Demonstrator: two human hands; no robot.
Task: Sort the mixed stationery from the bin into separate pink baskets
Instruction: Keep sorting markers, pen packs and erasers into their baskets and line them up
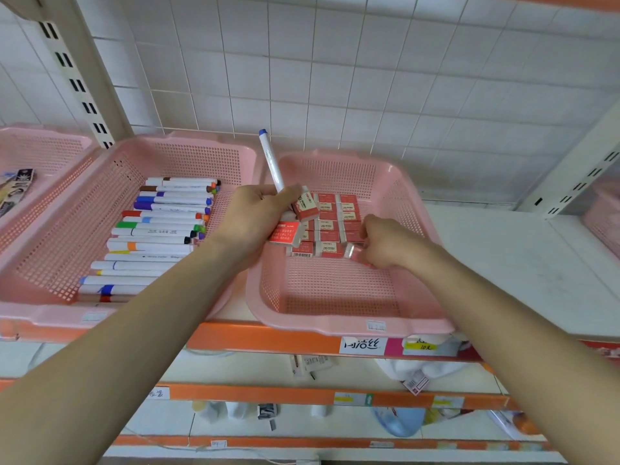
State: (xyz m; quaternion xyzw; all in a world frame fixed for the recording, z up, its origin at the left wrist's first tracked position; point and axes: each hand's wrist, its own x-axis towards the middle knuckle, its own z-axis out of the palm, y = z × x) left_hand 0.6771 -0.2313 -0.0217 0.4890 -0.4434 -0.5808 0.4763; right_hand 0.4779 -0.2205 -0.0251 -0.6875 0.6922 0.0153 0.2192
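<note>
My left grip [255,219] clutches marker [273,162] and erasers [305,206] above basket [335,322]; right grip [392,245] pinches eraser [354,251] inside; light, stiff, hold sides

White tiled wall [369,78] behind cream slotted uprights [77,85] and orange-edged white shelves [503,250].

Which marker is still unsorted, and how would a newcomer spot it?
On the shelf, find the gap between the marker basket and the eraser basket. Above it the left hand grips one marker along with two erasers. Unlike the markers lying flat in rows, it stands nearly upright, white barrel, blue cap on top.
</note>
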